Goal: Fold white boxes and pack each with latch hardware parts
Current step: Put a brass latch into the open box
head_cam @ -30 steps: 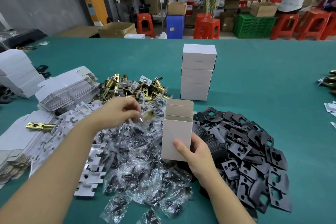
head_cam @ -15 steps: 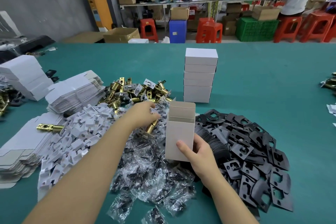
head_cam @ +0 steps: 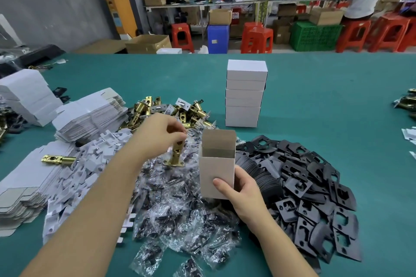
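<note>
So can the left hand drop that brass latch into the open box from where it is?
Probably yes: the left hand holds the brass latch just beside the open box, whose top is uncovered.

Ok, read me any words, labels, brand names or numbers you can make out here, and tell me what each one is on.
None can be read.
Open box in the right hand: blank.
Stack of white boxes: blank.
Brass latch in the left hand: no marking visible.
Orange cabinet: blue labels, too blurred.
Red sign under the far bench: too small.
</note>
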`<state>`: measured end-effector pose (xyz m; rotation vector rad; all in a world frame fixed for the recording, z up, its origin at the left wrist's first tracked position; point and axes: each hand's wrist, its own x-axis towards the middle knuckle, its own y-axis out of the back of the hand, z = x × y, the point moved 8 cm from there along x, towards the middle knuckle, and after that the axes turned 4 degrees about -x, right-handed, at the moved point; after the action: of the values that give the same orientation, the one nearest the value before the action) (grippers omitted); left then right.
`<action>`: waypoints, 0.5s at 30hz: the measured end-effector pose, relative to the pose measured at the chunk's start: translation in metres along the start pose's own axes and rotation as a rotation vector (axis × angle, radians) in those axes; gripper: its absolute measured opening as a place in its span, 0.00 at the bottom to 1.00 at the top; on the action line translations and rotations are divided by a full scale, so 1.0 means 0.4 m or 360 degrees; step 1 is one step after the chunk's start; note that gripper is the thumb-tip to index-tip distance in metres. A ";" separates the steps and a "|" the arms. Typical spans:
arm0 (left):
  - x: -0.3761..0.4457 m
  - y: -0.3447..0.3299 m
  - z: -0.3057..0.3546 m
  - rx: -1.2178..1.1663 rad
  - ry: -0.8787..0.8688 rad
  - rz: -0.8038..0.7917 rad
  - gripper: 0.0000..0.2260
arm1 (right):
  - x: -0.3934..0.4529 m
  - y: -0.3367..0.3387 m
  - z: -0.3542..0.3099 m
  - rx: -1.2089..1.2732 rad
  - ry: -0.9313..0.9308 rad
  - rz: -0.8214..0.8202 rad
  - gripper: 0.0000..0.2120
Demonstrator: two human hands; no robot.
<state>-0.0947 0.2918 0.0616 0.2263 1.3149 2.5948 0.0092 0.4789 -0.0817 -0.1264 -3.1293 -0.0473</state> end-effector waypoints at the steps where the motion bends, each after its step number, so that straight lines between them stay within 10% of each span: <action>1: -0.018 0.029 0.027 0.0099 -0.0070 0.0047 0.06 | 0.001 -0.001 0.001 -0.0015 0.0002 -0.0004 0.14; 7: -0.137 0.212 0.183 -0.0242 -0.0534 0.0556 0.07 | -0.003 -0.006 -0.003 0.0013 -0.0010 -0.0039 0.14; 15: -0.103 0.095 0.196 -0.0813 -0.0488 0.0256 0.09 | -0.004 -0.008 -0.009 0.0114 -0.0032 -0.0052 0.15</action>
<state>-0.0413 0.3199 0.1369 0.6241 0.5292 2.7759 0.0106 0.4755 -0.0781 -0.0755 -3.1484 0.0665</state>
